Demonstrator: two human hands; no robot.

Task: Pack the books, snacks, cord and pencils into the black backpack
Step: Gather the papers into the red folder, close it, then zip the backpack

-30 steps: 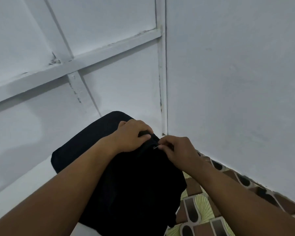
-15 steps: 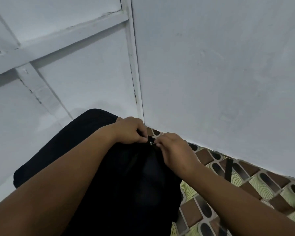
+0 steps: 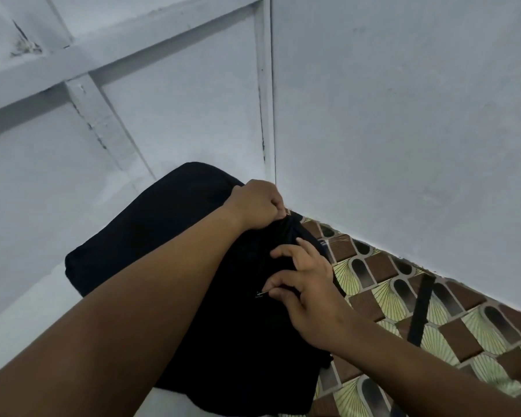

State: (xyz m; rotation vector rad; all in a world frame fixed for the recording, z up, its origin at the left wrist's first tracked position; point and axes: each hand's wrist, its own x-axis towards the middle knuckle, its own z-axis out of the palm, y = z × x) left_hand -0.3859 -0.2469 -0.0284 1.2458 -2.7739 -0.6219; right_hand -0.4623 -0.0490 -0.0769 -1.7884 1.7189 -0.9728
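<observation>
The black backpack (image 3: 169,251) lay on a pale surface that could have been a desk (image 3: 27,311), pushed toward the corner where 2 pale walls met, with its right side overhanging a patterned tile floor (image 3: 403,299). Its long axis ran from the near right to the far left of the scene, the rounded end pointing far left toward the panelled wall.

The left hand (image 3: 254,206) was closed tight around a bunch of black fabric at the far end of the zip line, holding it taut. The right hand (image 3: 307,284) pinched a small metal zipper pull (image 3: 260,294) between thumb and forefinger, nearer the camera than the left hand, with the other fingers spread loosely over the fabric. A black strap (image 3: 420,308) trailed across the tiles to the right.

No books, snacks, cord or pencils were visible anywhere. Whether the zip was opening or closing could not be told, nor whether anything was already inside. Judged from that, the task stood either at its start or its very end.
</observation>
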